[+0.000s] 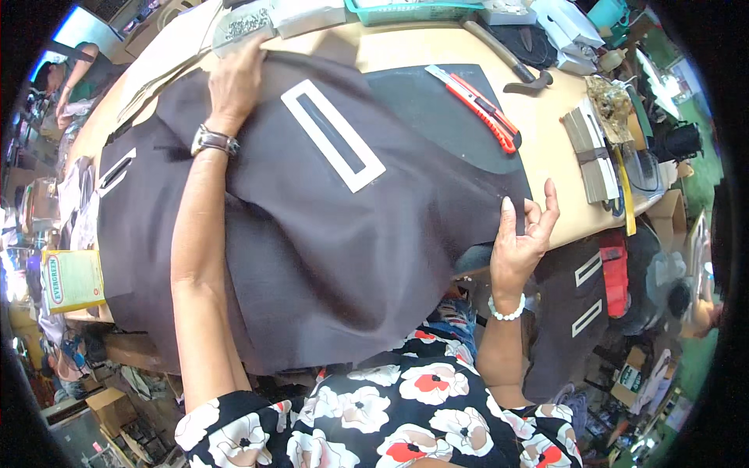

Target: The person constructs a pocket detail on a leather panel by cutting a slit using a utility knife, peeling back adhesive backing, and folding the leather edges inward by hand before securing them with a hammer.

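A large piece of dark brown cloth (312, 257) drapes over the table and hangs off its front edge in folds. A white rectangular frame-shaped strip (333, 134) lies on its upper part, with a dark slot in its middle. My left hand (236, 82) grips the cloth at its far edge, its fingertips partly hidden. At the right corner, my right hand (521, 238) pinches the cloth with the thumb against bent fingers, the index finger raised. A red utility knife (477, 109) with its blade out rests on a dark green mat (425, 101), beyond the cloth.
A hammer (511, 58) lies at the far right of the pale table (538, 125). Behind are a teal basket (413, 11) and white boxes (308, 15). A bundled stack of cards (591, 152) sits right. More dark cloth with white frames (566, 312) hangs lower right. Another person (74, 82) is far left.
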### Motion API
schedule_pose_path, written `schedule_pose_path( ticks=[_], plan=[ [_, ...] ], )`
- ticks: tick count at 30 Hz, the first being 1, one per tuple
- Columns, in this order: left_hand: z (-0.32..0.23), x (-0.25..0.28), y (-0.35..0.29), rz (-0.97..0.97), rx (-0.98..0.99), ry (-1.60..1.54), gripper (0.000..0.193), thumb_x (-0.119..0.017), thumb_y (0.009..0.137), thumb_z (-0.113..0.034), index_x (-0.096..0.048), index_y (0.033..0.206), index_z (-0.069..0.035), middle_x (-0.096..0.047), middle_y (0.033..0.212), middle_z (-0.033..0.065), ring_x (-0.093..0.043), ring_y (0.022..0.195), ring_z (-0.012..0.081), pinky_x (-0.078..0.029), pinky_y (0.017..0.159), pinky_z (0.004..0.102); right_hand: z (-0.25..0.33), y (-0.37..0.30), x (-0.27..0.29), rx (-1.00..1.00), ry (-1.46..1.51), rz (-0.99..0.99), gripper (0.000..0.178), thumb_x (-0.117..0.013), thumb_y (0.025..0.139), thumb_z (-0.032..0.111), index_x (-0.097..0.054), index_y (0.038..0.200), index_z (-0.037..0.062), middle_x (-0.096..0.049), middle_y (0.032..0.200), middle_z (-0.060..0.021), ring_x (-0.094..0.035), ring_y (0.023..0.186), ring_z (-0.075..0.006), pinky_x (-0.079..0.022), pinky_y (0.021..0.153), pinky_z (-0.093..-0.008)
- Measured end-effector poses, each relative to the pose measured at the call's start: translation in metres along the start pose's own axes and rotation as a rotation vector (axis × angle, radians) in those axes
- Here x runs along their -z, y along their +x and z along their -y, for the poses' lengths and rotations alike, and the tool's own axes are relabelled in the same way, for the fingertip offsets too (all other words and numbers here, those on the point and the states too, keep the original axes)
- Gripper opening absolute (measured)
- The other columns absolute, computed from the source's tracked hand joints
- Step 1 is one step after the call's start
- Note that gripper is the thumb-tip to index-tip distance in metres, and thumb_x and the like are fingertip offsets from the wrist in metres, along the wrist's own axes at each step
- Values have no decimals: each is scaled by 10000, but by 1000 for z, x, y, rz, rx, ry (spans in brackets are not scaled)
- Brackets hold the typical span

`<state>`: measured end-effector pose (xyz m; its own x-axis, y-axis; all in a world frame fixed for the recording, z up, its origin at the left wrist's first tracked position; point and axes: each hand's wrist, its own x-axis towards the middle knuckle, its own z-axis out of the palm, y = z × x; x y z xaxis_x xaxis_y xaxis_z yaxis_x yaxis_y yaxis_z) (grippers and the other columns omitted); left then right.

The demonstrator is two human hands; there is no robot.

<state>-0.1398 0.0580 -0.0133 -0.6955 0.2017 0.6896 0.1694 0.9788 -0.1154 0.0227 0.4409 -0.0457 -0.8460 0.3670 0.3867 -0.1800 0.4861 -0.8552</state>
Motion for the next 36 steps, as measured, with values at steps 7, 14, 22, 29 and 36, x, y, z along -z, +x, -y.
schedule_pose_path(
  ticks=[7, 14, 22, 29, 36],
  plan=[
    [-75, 45, -10, 95, -50, -167, 554, -564, 890, -373, -419, 1369, -134, -458, 1338, 181, -366, 1289, 347, -279, 1056, 471, -3, 2, -3, 33, -28, 31, 555, -608, 842, -23, -379, 1348, -6, -575, 796, -99, -547, 753, -146, -453, 750, -280],
    [-162, 125, -120, 775, -204, -419, 838, -548, 764, -659, -381, 1407, -148, -282, 1479, 162, -227, 1376, 356, -127, 1087, 594, -11, 18, 22, 115, -190, 140, 376, -591, 873, 56, -518, 1237, -8, -627, 948, -173, -587, 870, -223, -454, 820, -327],
    [-197, 150, -131, 786, -115, -535, 703, -569, 807, -451, -382, 1401, -124, -266, 1485, 179, -200, 1387, 369, -76, 1110, 565, -31, 33, 53, 127, -388, 272, 223, -605, 823, 25, -625, 1037, -35, -578, 919, -126, -569, 839, -239, -450, 784, -350],
    [-263, 135, -140, 660, -115, -519, 684, -586, 815, -500, -394, 1397, -196, -283, 1476, 153, -232, 1373, 343, -160, 1071, 606, -20, 51, 68, 233, -246, -98, 189, -619, 881, 72, -621, 1025, -50, -604, 834, -57, -525, 733, -98, -453, 662, -269],
    [-309, 123, -136, 533, -5, -572, 686, -617, 795, -467, -441, 1357, -116, -333, 1442, 180, -259, 1358, 364, -168, 1049, 623, 14, 4, 25, 558, -351, 360, 419, -628, 749, -22, -644, 1155, 78, -548, 824, -111, -557, 719, -260, -452, 667, -371]
  ],
)
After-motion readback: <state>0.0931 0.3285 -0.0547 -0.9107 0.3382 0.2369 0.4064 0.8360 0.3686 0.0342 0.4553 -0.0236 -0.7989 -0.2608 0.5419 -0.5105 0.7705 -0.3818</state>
